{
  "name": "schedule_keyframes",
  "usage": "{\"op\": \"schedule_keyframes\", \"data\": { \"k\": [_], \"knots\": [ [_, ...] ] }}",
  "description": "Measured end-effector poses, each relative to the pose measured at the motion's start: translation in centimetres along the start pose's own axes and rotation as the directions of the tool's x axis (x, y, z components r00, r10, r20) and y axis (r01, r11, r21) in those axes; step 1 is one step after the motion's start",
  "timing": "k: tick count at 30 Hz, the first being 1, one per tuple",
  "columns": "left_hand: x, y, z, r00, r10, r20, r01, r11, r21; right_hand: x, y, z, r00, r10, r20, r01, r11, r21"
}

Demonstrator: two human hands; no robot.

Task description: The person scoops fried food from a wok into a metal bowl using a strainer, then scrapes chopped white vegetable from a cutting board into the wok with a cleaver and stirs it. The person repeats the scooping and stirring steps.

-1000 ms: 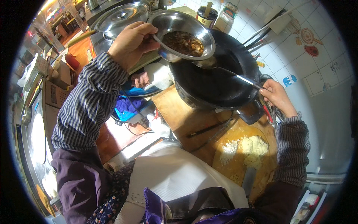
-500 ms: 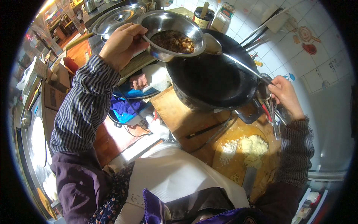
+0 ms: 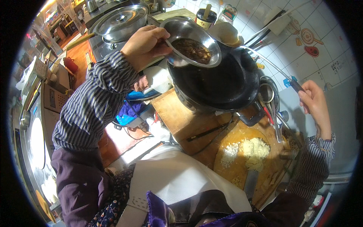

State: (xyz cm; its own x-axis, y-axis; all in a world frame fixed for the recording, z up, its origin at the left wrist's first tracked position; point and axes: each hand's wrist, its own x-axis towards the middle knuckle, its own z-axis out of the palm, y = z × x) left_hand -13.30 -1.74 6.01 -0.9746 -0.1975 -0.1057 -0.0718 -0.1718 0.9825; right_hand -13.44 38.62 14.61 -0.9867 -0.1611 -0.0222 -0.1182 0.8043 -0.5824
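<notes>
My left hand (image 3: 148,42) grips the rim of a stainless steel bowl (image 3: 207,36), thumb and fingers closed on its left edge. In the bowl lie dark brown pieces (image 3: 193,51) with some wet sauce. The bowl hangs tilted over the far left part of a black wok (image 3: 227,81). In my right hand (image 3: 314,103) is the dark handle end of a long metal ladle (image 3: 274,67). Its scoop is raised beside the bowl's right rim, above the far edge of the wok; whether the two touch I cannot tell.
Nearer me, a round cutting board (image 3: 221,166) bears pale chopped heaps (image 3: 255,151) and a cleaver (image 3: 250,183). Utensils (image 3: 273,113) stand right of the wok. A lidded pot (image 3: 123,24) sits at the far left, a dark jar (image 3: 206,17) behind the bowl.
The bowl has moved right, farther over the wok, with my left hand. My right hand has moved right and the ladle's scoop has risen.
</notes>
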Motion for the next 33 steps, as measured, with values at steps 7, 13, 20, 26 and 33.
{"op": "schedule_keyframes", "data": {
  "k": [7, 13, 20, 26, 33],
  "knots": [
    [-0.4, 0.2, 1.5, 0.999, -0.016, 0.039, 0.016, 1.0, -0.019, -1.4, -0.5, 1.4, 0.987, -0.137, -0.08, 0.134, 0.99, -0.053],
    [-0.2, 0.1, 1.3, 0.999, -0.008, 0.051, 0.009, 1.0, -0.027, -2.9, -0.7, 3.3, 0.794, -0.477, -0.377, 0.279, 0.837, -0.47],
    [0.0, -0.3, 0.9, 0.999, -0.005, 0.039, 0.008, 0.998, -0.064, -3.2, 0.4, 3.9, 0.745, -0.565, -0.354, 0.335, 0.777, -0.534],
    [-0.2, -0.2, 0.1, 0.998, 0.007, 0.055, -0.003, 0.997, -0.076, -2.3, 2.6, 2.1, 0.987, -0.028, -0.159, 0.056, 0.983, 0.177],
    [-0.5, 0.1, -0.3, 0.999, 0.053, 0.007, -0.052, 0.998, -0.033, 0.4, 5.0, 0.5, 0.998, 0.053, 0.034, -0.043, 0.97, -0.239]
  ]
}}
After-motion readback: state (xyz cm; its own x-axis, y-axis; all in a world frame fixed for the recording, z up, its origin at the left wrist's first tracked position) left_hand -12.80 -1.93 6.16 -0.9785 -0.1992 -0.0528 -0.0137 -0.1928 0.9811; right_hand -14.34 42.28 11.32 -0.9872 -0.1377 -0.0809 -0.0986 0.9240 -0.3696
